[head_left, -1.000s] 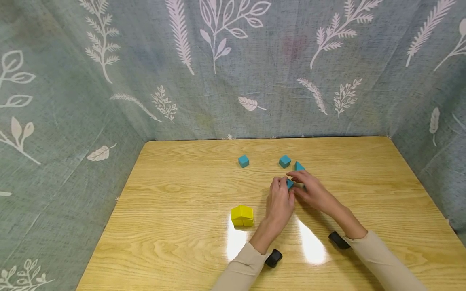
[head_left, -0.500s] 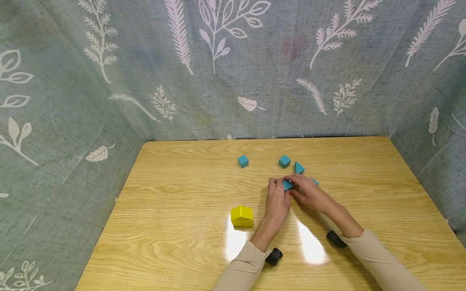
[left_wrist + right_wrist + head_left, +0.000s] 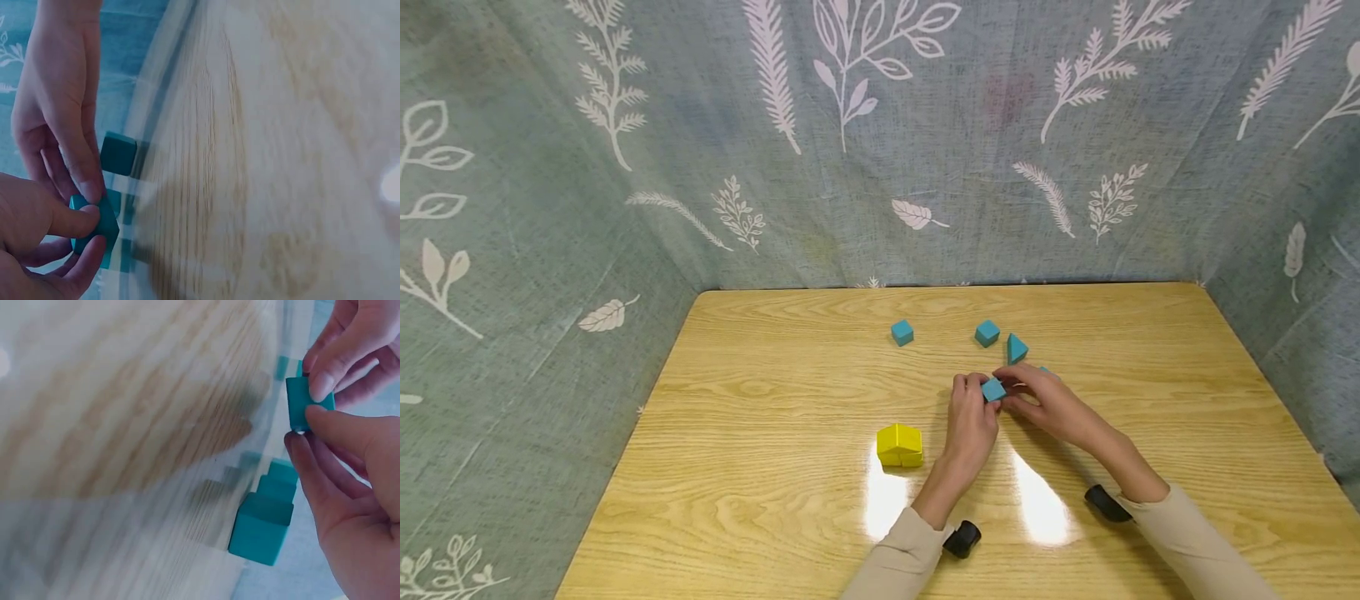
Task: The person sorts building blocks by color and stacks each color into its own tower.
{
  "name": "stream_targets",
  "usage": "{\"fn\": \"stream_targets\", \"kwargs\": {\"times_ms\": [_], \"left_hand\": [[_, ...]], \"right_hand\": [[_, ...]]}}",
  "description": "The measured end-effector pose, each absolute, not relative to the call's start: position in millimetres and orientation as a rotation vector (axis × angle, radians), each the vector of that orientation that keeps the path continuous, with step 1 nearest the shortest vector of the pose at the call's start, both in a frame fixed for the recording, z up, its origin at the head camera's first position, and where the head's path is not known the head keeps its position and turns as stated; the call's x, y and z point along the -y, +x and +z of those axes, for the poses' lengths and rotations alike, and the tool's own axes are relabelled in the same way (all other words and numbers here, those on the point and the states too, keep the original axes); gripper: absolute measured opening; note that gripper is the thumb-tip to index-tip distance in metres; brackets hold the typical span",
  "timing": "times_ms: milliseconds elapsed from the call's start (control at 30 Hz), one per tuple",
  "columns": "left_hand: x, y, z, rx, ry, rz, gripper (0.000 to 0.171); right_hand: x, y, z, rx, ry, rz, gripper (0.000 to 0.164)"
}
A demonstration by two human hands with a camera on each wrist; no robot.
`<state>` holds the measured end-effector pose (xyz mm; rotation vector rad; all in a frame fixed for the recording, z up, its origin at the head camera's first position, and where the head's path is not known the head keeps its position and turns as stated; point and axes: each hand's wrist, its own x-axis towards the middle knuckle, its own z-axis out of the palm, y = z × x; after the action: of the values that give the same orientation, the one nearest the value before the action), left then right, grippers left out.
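The left hand (image 3: 972, 429) and right hand (image 3: 1051, 404) both pinch a small blue block (image 3: 993, 389) between thumb and fingers, farther from the table's (image 3: 760, 467) far edge than the blue triangular block (image 3: 1017, 348) and blue cubes (image 3: 987, 333). Yellow blocks (image 3: 899, 446) sit farther still.

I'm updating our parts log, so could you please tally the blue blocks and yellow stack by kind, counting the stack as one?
Blue cubes: 2
Blue triangular prism: 1
Held blue block, between left hand and right hand, shape unclear: 1
Partly hidden blue block, behind the right hand, shape unclear: 1
Yellow house-shaped stack: 1
Total: 6
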<state>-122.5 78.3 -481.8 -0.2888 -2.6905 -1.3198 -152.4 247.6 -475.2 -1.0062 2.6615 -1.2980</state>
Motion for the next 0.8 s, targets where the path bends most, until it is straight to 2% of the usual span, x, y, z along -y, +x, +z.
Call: {"fn": "stream_targets", "kwargs": {"times_ms": [367,800], "left_hand": [[-74.4,-112.3,-480.6,2.597,-0.334,-1.630,0.027],[-62.6,-100.6,-476.8,2.709,-0.416,-1.566,0.030]], "right_hand": [[-259.3,-137.8,-475.4,-2.532,-0.917,-1.503,0.036],[-264.0,-124.1,-475.8,-2.490,-0.969,-1.515,0.038]]}}
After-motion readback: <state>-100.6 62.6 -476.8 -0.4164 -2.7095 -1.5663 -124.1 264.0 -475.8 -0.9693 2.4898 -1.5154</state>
